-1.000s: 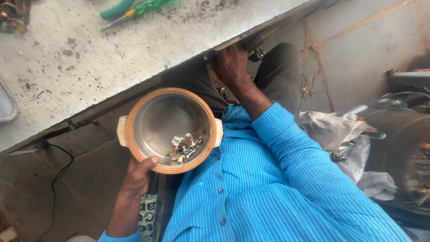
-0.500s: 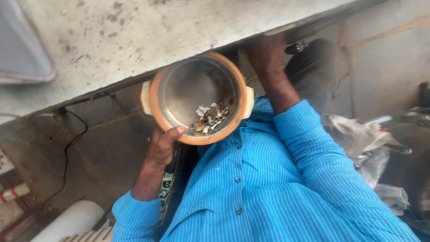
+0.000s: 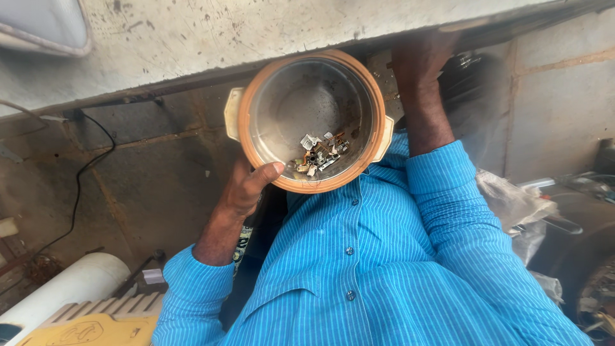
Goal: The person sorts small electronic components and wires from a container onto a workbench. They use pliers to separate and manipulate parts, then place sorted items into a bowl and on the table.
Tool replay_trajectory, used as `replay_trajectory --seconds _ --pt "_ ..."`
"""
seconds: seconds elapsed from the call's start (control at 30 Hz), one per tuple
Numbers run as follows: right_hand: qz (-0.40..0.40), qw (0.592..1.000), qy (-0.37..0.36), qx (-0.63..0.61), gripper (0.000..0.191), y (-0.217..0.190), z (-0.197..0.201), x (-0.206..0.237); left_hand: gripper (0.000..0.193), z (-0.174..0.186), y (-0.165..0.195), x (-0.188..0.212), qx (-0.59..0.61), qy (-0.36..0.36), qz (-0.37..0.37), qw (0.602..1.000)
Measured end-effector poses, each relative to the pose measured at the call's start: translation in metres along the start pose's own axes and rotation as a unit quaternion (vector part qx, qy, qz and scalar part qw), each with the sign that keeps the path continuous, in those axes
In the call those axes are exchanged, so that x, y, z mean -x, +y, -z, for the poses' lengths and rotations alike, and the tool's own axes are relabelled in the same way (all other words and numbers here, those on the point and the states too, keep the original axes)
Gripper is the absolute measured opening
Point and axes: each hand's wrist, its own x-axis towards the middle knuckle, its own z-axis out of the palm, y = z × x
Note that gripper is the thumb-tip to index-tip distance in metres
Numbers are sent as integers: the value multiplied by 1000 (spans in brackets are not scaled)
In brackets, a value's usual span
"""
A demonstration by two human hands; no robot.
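Left hand (image 3: 246, 189) clamps round orange-rimmed steel pot (image 3: 311, 118) — small metal scraps (image 3: 318, 154) inside; right hand (image 3: 419, 64) under scuffed bench (image 3: 256, 32), grip unclear.

Bright daylight from above, washing the worktop (image 3: 256, 25) pale and close to glare. Deep shade beneath its edge, swallowing the right hand (image 3: 419, 64), which looks smeared by motion. Soft sheen inside the steel pot (image 3: 307, 109), small parts at its bottom sharp. Crisp stripes on the blue shirt (image 3: 384, 269). Slight wide-angle bending and softness toward the right corners.
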Motion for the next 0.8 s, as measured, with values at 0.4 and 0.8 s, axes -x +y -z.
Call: replay_trajectory --seconds 0.4,0.8 --pt "-3 1000 -21 18 9 3 -1 0 87 14 -2 -2 -11 -25 -17 999" --pt "-9 998 -58 32 9 9 -7 0 88 20 -4 -4 -15 -30 -22 999"
